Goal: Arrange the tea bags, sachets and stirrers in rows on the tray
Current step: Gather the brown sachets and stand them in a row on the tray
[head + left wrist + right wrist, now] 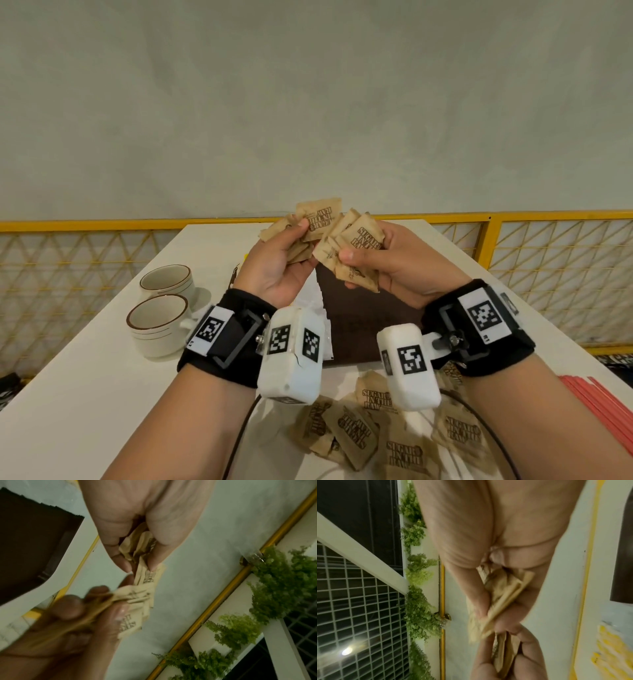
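Observation:
Both hands are raised above the table, each gripping a bunch of brown "Sugar in the Raw" sachets. My left hand [291, 246] pinches its sachets [318, 219] between thumb and fingers. My right hand [373, 263] holds a fanned stack of sachets [363, 240], close against the left bunch. The left wrist view shows the left-hand sachets [139, 545] meeting the right-hand sachets [133, 601]. The dark brown tray [363, 325] lies below the hands. More loose sachets [376, 425] lie on the table near me. Red stirrers [596, 404] lie at the right edge.
Two brown-rimmed cream cups [161, 308] stand on the white table at the left. White paper items [315, 301] lie left of the tray, and yellow packets [611, 649] show in the right wrist view. A yellow railing [513, 216] runs behind the table.

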### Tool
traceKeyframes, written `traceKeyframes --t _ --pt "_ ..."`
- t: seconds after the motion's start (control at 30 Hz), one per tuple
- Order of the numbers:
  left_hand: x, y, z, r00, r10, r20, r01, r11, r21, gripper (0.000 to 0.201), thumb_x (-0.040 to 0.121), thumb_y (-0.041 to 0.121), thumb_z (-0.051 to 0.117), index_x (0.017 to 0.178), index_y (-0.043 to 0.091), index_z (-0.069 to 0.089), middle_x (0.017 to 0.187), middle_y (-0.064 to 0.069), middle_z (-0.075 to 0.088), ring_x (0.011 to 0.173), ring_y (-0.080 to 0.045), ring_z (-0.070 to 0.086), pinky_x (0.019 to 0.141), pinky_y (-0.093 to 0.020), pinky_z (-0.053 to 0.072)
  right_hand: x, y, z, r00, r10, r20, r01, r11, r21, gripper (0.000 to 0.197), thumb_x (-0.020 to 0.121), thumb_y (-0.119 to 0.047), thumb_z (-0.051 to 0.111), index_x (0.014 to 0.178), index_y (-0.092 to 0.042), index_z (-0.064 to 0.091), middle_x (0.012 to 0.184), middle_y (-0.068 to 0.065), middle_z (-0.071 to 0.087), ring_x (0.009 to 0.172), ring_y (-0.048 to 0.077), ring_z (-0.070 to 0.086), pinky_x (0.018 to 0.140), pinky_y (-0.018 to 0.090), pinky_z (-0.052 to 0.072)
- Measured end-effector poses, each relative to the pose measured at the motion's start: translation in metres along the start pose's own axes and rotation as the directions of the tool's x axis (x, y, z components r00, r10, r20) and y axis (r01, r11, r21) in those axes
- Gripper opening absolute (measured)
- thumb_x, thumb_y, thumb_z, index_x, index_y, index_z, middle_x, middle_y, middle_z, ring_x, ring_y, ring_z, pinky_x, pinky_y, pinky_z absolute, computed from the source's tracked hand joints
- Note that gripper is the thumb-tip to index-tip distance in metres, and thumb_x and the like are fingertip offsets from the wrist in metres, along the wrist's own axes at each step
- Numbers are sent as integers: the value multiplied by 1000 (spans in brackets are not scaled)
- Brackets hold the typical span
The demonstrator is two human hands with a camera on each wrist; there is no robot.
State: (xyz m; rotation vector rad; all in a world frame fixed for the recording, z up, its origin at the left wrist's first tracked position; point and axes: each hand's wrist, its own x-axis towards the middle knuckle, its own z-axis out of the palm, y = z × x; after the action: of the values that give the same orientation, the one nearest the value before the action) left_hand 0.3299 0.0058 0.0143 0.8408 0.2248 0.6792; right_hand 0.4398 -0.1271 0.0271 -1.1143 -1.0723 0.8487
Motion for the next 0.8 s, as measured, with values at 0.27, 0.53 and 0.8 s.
traceKeyframes --t 0.27,0.53,0.8 --pt "-7 -7 6 988 -65 138 40 983 178 13 87 0 57 99 6 59 75 -7 65 62 -12 63 59 -23 55 9 6 -3 952 -122 -282 140 989 42 19 88 -1 60 107 1 62 88 12 71 70 18 68 54 26 55" --pt "-12 -1 3 904 -380 195 327 910 256 70 82 64 44 106 3 67 85 -17 67 65 -21 65 57 -25 55 -4 -10 -19 965 -165 -203 145 983 -110 20 76 -5 67 96 -1 65 86 15 71 67 22 66 47 26 52" --pt "-13 -17 2 754 -601 264 468 774 426 91 75 75 37 116 -1 65 111 -30 63 80 -31 71 64 -33 60 -10 -14 -18 996 -77 -36 28 696 -717 9 80 -7 74 89 -10 72 75 1 73 61 6 65 57 16 49"
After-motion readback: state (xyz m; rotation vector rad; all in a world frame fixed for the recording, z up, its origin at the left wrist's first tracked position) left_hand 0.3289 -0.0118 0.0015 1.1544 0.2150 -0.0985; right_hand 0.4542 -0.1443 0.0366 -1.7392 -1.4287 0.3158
